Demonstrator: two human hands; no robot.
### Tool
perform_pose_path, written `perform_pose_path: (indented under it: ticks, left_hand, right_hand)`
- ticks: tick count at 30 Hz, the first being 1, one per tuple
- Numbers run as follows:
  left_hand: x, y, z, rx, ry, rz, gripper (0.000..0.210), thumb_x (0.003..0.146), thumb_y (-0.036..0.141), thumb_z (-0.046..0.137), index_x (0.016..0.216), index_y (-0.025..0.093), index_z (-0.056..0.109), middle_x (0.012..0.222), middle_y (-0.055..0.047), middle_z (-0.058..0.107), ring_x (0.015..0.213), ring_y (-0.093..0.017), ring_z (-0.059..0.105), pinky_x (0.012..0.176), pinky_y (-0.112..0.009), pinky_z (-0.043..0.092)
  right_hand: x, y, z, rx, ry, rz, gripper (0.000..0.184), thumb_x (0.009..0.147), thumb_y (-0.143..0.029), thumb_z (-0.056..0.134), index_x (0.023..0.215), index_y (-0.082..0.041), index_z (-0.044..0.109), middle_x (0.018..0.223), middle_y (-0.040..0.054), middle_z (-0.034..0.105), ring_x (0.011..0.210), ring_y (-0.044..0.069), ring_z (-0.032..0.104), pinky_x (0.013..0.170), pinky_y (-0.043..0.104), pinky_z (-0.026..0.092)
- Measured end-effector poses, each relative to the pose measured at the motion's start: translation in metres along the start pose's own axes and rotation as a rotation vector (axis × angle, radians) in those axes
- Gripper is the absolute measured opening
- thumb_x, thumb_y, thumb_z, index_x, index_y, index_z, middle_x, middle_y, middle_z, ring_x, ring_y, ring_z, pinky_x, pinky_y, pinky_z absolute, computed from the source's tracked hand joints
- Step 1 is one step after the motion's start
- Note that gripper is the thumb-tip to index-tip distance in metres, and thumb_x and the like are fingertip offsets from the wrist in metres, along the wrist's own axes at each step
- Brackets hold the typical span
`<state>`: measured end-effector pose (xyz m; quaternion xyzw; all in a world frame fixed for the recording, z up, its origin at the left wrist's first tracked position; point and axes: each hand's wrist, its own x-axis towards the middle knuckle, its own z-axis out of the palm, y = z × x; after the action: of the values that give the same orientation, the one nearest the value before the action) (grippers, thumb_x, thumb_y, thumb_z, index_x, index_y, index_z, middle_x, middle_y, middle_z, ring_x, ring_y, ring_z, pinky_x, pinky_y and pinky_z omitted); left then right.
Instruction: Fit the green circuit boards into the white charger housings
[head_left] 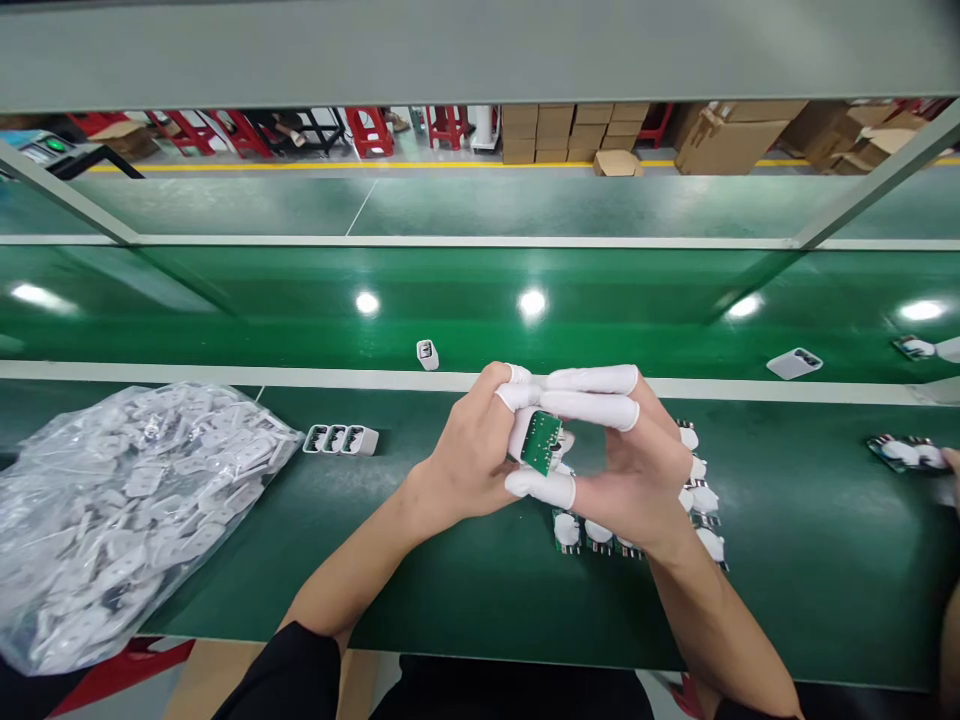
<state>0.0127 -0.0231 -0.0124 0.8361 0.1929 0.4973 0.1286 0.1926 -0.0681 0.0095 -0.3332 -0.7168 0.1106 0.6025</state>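
Red stools (369,132) and brown cardboard boxes (553,130) sit on the floor past your long green workbench (450,600). A big clear bag of white plastic parts (142,500) lies on your left. Just beside it, three white plug cases (341,440) stand in a row.

In front of you, over the bench, is a green circuit board (541,443), right between your two hands. It sits at the right side of a white plastic case (520,430), close up against it. I can't tell how far in it goes, as fingers hide some of it.

Your left hand (469,440) is closed around the case. Your right hand (637,465) grips the board, with two fingers above and the thumb below. Both hands are near, but the case is on the left hand's side and the board's parts face the right hand. White finger covers (592,382) wrap your fingertips.

The board's flat green face looks up at you. Its long way runs steeply, from the top, a bit right, down to the bottom, a bit left.

More circuit boards (598,535) lie under and beside your right hand, in an L shape. Far right, another person's hand (952,462) is near other boards (906,452).
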Motion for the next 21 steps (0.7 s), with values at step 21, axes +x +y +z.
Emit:
perform_pose_path:
  ticks: [21]
  left_hand:
    - [0.0021, 0.009, -0.0046, -0.363, -0.065, -0.361, 0.03, 0.098, 0.025, 0.074, 0.105, 0.025, 0.045, 0.093, 0.003, 0.043, 0.076, -0.013, 0.036, 0.066, -0.03, 0.034]
  right_hand:
    - [-0.0061, 0.004, -0.0018, -0.324, -0.107, -0.183, 0.042, 0.102, -0.036, 0.085, 0.14, -0.027, 0.07, 0.131, 0.0139, 0.076, 0.105, 0.028, 0.075, 0.077, 0.047, 0.065]
